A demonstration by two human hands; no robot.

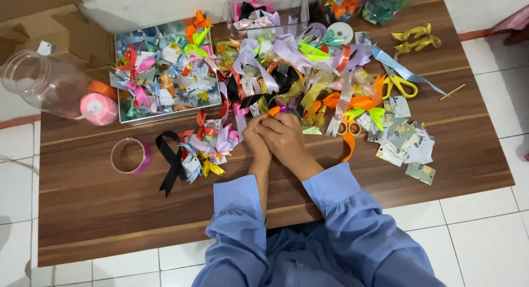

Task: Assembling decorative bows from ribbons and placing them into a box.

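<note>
Head camera, looking straight down: both my hands meet at the middle of a low wooden table (99, 210). My left hand (256, 139) and right hand (287, 137) are pressed close together, fingers curled inward, pinching a small orange ribbon piece (274, 110) that peeks out at my fingertips. Just beyond my hands lies a big heap of ribbons (297, 72) in many colours. Left of my hands sits a small cluster of finished bows (206, 146), with a black ribbon (169, 160) beside it and a tape ring (130, 155) farther left. A tray of bows (162, 72) stands at the upper left, next to a clear jar (49, 83) lying on its side. Yellow scissors (399, 84) rest to the right, near scattered paper tags (405, 143).
</note>
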